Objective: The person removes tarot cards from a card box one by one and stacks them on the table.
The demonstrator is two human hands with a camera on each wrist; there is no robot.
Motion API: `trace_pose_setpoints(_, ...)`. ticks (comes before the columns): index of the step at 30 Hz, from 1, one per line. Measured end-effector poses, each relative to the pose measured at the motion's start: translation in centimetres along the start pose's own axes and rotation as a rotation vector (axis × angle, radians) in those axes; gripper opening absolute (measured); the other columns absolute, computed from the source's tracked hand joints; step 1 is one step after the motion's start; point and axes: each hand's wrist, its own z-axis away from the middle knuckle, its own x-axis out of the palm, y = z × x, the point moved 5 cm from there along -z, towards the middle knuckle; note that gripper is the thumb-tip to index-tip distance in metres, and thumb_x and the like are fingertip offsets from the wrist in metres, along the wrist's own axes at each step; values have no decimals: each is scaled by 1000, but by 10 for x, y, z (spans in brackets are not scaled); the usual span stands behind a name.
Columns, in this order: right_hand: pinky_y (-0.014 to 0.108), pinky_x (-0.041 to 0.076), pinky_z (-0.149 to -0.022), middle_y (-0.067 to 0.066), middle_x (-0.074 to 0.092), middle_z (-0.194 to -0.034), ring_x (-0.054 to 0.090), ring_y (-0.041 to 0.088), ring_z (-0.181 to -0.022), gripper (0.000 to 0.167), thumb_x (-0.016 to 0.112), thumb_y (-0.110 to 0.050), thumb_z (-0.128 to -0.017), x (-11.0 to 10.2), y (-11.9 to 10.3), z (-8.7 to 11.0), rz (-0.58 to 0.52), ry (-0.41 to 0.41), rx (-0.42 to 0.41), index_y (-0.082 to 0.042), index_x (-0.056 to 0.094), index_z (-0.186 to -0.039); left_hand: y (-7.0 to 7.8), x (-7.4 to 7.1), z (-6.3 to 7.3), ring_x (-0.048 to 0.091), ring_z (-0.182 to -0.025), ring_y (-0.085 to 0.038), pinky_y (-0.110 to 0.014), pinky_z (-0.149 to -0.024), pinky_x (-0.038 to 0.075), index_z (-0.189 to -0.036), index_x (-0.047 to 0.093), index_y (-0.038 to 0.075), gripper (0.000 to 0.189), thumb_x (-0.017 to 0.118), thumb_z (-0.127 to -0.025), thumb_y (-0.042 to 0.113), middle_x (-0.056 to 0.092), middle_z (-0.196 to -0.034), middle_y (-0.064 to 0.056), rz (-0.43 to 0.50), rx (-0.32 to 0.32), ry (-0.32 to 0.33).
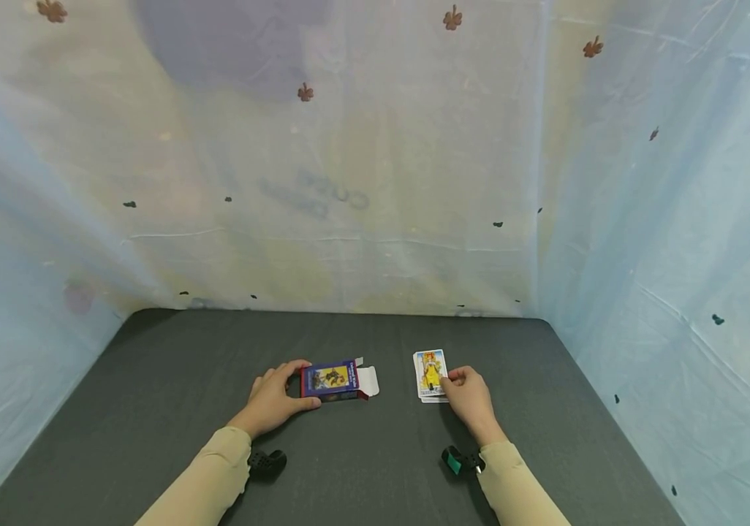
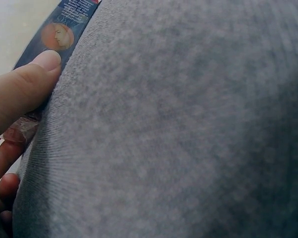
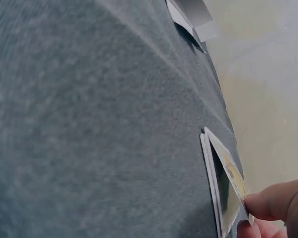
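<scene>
A blue card box (image 1: 329, 378) with a yellow picture lies on the dark table, its white end flap open to the right. My left hand (image 1: 274, 397) grips it from the left, thumb along the near side and fingers toward the far side. In the left wrist view the thumb (image 2: 27, 84) presses the box's printed side (image 2: 57, 35). To the right is a small stack of picture cards (image 1: 430, 369). My right hand (image 1: 470, 399) pinches the top card at its right edge. The right wrist view shows that card (image 3: 231, 171) tilted up off the stack (image 3: 212, 183).
A dark grey cloth covers the table (image 1: 375, 467). Pale, translucent sheeting (image 1: 375, 161) with small leaf shapes hangs behind the table and along both sides. Each wrist wears a black camera mount; the right one (image 1: 457, 460) has a green patch.
</scene>
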Motion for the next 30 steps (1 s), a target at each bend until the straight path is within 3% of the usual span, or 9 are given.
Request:
trace_pose_setpoints(15,30,41,-57,7,59,-81,54,18,-68,24,68,-23,-89,-1,6,-1,39,-23,50,-1,62,-98,0,0,-2,43,-94,-22,-48,-86,27,-141,48,27,84,77,-70,62,56,-122,-4,7,41,16)
trace_pose_setpoints(22,31,41,-59,7,59,-79,53,19,-68,22,68,-20,-88,-7,10,-1,48,3,46,-1,63,-97,5,1,-7,42,-92,-22,-48,-86,27,-140,48,28,83,76,-70,64,55,-124,-3,2,58,13)
trace_pose_setpoints(30,32,40,-59,6,57,-82,51,19,-68,40,75,-37,-83,1,13,4,62,-19,24,-3,60,-98,-1,6,-9,42,-94,-20,-48,-87,28,-138,49,32,82,75,-69,67,54,-127,-1,-9,62,19)
